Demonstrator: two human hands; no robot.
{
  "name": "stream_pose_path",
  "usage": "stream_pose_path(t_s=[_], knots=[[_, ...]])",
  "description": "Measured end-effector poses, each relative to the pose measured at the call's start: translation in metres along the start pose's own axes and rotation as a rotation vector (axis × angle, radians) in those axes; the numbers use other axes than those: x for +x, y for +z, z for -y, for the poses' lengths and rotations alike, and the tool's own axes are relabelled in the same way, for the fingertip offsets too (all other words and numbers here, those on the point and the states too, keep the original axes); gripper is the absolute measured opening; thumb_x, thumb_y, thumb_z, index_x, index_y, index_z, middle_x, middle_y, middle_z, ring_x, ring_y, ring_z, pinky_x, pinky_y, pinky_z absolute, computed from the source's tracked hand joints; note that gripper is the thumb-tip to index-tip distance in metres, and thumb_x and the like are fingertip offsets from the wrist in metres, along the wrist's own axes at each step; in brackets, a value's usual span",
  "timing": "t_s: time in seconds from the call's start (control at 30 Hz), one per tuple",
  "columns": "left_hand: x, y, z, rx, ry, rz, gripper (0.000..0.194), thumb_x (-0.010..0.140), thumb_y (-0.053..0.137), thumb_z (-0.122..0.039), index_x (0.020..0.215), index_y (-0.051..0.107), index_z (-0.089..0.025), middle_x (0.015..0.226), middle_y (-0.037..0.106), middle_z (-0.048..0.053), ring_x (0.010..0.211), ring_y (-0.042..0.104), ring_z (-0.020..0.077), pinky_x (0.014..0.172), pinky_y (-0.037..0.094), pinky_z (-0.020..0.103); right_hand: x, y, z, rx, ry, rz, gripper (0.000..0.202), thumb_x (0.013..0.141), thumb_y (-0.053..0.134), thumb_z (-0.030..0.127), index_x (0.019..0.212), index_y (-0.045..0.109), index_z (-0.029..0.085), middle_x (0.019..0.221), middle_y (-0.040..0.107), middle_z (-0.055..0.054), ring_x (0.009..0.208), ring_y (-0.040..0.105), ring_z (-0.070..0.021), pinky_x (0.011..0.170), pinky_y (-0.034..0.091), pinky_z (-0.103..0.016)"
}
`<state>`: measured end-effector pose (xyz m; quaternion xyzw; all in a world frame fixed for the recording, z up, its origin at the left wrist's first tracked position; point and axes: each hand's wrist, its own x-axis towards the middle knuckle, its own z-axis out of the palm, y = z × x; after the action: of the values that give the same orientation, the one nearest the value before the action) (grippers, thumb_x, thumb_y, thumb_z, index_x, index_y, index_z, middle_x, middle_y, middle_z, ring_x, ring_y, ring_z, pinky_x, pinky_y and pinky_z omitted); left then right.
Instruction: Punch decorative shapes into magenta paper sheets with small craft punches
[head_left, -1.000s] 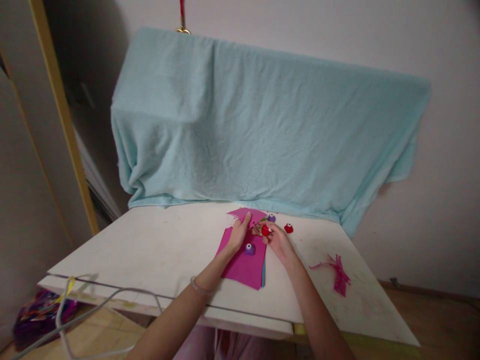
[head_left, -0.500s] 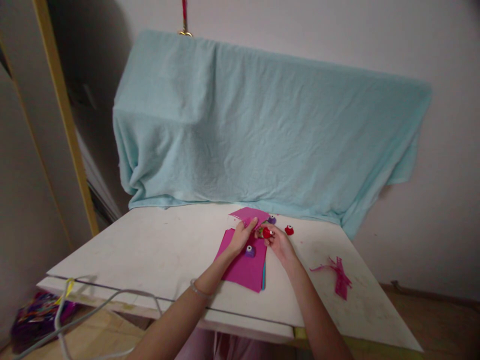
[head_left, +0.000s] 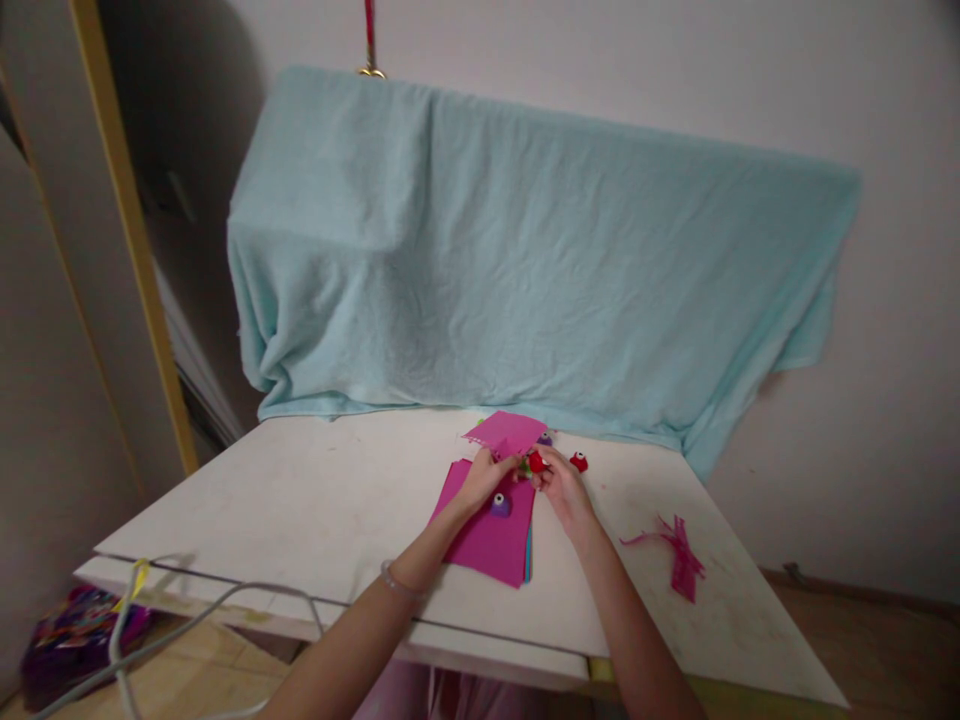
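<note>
My left hand (head_left: 484, 480) is closed on the near edge of a pink sheet of paper (head_left: 511, 430), whose left edge shows a row of small cut-outs. My right hand (head_left: 561, 488) grips a small red craft punch (head_left: 537, 461) against the sheet's near edge; a bit of green shows beside it. Below both hands lies a stack of pink paper (head_left: 487, 548) with blue sheets under it. A purple craft punch (head_left: 500, 506) stands on that stack. Behind the right hand sit another purple punch (head_left: 546, 438), partly hidden, and a second red punch (head_left: 578, 461).
Pink paper scraps (head_left: 682, 562) lie at the right of the white table (head_left: 300, 500). A light blue cloth (head_left: 540, 260) hangs along the back. A grey cable (head_left: 217, 600) loops by the front left edge, near a purple bag (head_left: 79, 640) on the floor.
The pink sheet has shifted slightly up and right. My left thumb has come down toward the sheet's near edge, and the red punch has turned in my right hand.
</note>
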<state>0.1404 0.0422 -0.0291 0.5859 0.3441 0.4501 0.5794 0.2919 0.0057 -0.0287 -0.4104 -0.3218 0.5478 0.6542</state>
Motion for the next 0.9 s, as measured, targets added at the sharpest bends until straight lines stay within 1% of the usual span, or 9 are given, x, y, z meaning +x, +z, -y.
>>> stream_pose_path(t_s=[0.17, 0.3, 0.5, 0.63, 0.8, 0.9], knots=[[0.002, 0.000, 0.003, 0.028, 0.050, 0.025, 0.029, 0.076, 0.060, -0.039, 0.063, 0.061, -0.013, 0.061, 0.064, 0.006, 0.058, 0.058, 0.0166, 0.059, 0.044, 0.027, 0.002, -0.002, -0.002, -0.004, -0.007, -0.001, 0.028, 0.067, 0.077, 0.034, 0.090, 0.071, 0.020, 0.074, 0.067, -0.002, 0.049, 0.051, -0.0113, 0.046, 0.035, -0.026], [0.004, -0.001, 0.006, 0.069, 0.085, 0.057, 0.032, 0.078, 0.059, -0.041, 0.063, 0.062, -0.012, 0.059, 0.063, 0.005, 0.055, 0.056, 0.0149, 0.057, 0.042, 0.025, 0.004, -0.002, -0.002, 0.008, -0.009, 0.004, 0.027, 0.065, 0.078, 0.034, 0.087, 0.071, 0.020, 0.072, 0.067, -0.002, 0.048, 0.051, -0.0108, 0.045, 0.035, -0.025], [0.004, -0.001, 0.006, 0.054, 0.080, 0.091, 0.033, 0.078, 0.060, -0.041, 0.064, 0.063, -0.012, 0.060, 0.062, 0.005, 0.055, 0.056, 0.0142, 0.056, 0.041, 0.024, 0.002, -0.001, 0.000, 0.011, -0.028, 0.015, 0.025, 0.067, 0.078, 0.035, 0.085, 0.071, 0.021, 0.072, 0.067, -0.001, 0.049, 0.052, -0.0098, 0.045, 0.036, -0.024], [0.004, -0.001, 0.009, 0.016, 0.091, 0.091, 0.031, 0.079, 0.059, -0.040, 0.066, 0.064, -0.012, 0.061, 0.064, 0.005, 0.056, 0.057, 0.0150, 0.057, 0.041, 0.025, 0.001, -0.001, -0.001, -0.057, -0.050, 0.012, 0.027, 0.066, 0.079, 0.038, 0.084, 0.070, 0.021, 0.068, 0.064, 0.001, 0.047, 0.049, -0.0085, 0.045, 0.034, -0.024], [0.005, -0.001, 0.013, -0.008, 0.074, 0.104, 0.036, 0.079, 0.060, -0.045, 0.068, 0.065, -0.012, 0.061, 0.064, 0.006, 0.057, 0.057, 0.0156, 0.059, 0.041, 0.025, 0.002, -0.003, -0.004, -0.149, -0.097, -0.016, 0.031, 0.065, 0.079, 0.043, 0.085, 0.070, 0.020, 0.070, 0.064, 0.001, 0.046, 0.046, -0.0080, 0.044, 0.031, -0.024], [0.005, 0.000, 0.012, -0.002, 0.054, 0.117, 0.037, 0.078, 0.061, -0.046, 0.067, 0.065, -0.012, 0.060, 0.063, 0.006, 0.057, 0.057, 0.0157, 0.059, 0.041, 0.025, 0.002, -0.005, -0.005, -0.203, -0.121, -0.021, 0.031, 0.066, 0.078, 0.044, 0.083, 0.070, 0.020, 0.066, 0.062, 0.001, 0.046, 0.044, -0.0080, 0.045, 0.031, -0.024]])
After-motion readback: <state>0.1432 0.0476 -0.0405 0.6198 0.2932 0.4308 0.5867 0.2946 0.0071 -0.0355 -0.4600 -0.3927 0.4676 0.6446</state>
